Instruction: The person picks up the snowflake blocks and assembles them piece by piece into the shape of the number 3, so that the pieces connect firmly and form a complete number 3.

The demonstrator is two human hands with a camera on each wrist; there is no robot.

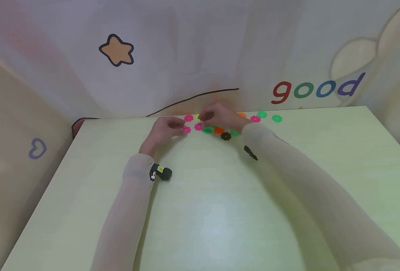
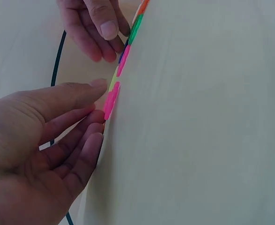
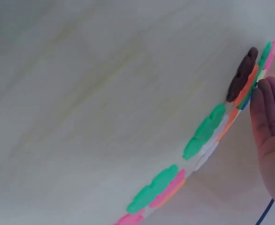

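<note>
A person's two hands are among thin, notched, flower-shaped plastic discs along the far edge of a pale table [image 1: 200, 226]. Taking the table's middle as the clock's centre and the far edge as 12, the left hand [image 1: 162, 131] is at 11 o'clock, thumb and fingertips parted, a pink disc [image 2: 111, 99] at their tips; whether they press on it cannot be told. The right hand [image 1: 222, 116] is between 12 and 1 o'clock. The right wrist view shows its fingers straight and close together, with a blue disc [image 3: 245, 103] by their tips; no pinched disc shows. A green disc [image 1: 208, 130], an orange disc [image 1: 218, 130] and a dark brown disc [image 1: 223, 137] lie close together on its 6 o'clock side.

A printed wall cloth [image 1: 200, 56] rises just behind the edge. A push towards 12 could jam a disc against it, or lose one over the edge if there is a gap, which cannot be seen. Such flat pieces may skid under fingertips or drag a neighbour along. The hands are near enough to bump. The right sleeve [image 1: 281, 158] crosses 1 o'clock; drawn back low, it could sweep discs out of place.
</note>
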